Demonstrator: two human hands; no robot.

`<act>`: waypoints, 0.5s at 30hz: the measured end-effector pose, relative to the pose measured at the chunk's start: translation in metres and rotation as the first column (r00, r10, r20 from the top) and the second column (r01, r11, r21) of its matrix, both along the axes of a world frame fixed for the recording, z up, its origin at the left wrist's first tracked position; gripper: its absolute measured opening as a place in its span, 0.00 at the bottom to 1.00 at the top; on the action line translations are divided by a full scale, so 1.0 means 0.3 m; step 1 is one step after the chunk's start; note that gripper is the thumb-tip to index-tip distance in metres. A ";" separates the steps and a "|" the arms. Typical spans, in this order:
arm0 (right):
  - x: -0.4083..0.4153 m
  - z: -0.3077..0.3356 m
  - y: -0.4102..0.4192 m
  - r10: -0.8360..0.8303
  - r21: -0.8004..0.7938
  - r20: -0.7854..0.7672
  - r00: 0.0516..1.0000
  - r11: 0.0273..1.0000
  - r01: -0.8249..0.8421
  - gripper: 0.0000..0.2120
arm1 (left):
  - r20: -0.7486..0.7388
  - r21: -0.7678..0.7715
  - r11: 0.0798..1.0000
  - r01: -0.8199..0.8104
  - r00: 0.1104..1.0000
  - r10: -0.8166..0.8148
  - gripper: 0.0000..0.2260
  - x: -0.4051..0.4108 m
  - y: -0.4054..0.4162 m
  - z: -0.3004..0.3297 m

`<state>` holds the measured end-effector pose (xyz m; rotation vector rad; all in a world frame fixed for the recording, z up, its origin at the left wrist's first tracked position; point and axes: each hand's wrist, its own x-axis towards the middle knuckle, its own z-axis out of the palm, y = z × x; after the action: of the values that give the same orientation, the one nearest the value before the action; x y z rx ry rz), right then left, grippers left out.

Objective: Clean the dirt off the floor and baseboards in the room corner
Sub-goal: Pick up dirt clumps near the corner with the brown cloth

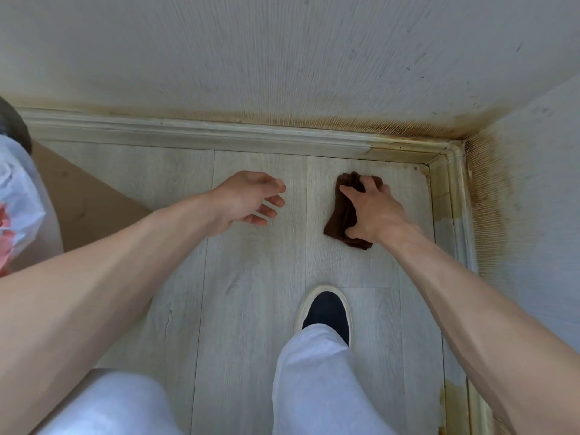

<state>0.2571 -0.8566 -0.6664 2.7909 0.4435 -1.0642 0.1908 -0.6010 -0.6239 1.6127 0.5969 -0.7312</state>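
Observation:
A folded dark brown cloth [343, 211] lies on the pale wood-look floor [251, 271] near the room corner. My right hand [372, 211] lies on top of it, fingers curled over its far edge and thumb at its near side, holding it against the floor. My left hand [251, 199] hovers over the floor to the left of the cloth, fingers loosely bent and holding nothing. The back baseboard [219, 133] and the right baseboard [452, 189] meet at the corner [452, 152], both edged with yellow-brown dirt. Brown staining also runs along the wall just above them.
A brown cardboard sheet [84, 202] lies on the floor at left, with a white plastic bag [18, 202] beside it. My dark shoe [326, 312] and white trouser legs [314, 381] fill the lower middle. A rusty stain [452, 392] marks the floor edge at lower right.

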 end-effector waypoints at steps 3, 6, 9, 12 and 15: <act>-0.016 -0.023 0.033 0.021 -0.039 0.031 0.999 0.999 -0.020 0.45 | 0.002 -0.001 1.000 0.009 1.000 -0.008 0.11 0.000 -0.003 0.003; -0.029 -0.042 0.049 0.029 -0.058 0.051 0.998 0.998 -0.026 0.42 | 0.002 -0.002 1.000 0.013 1.000 -0.013 0.10 0.001 -0.003 0.006; -0.036 -0.055 0.036 0.022 -0.024 0.091 0.996 1.000 -0.020 0.37 | 0.001 -0.003 1.000 0.014 1.000 -0.014 0.10 -0.001 -0.003 0.013; -0.045 -0.071 0.010 0.030 0.024 0.149 0.988 0.999 -0.034 0.30 | 0.005 -0.009 1.000 0.009 1.000 -0.009 0.10 -0.003 -0.008 0.018; -0.044 -0.081 0.003 0.047 0.032 0.180 0.983 0.998 -0.053 0.24 | 0.010 -0.013 1.000 0.007 1.000 -0.007 0.10 -0.007 -0.007 0.025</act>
<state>0.2438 -0.8556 -0.6908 2.8579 0.5133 -0.7928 0.1888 -0.6032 -0.6162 1.6064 0.5784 -0.7300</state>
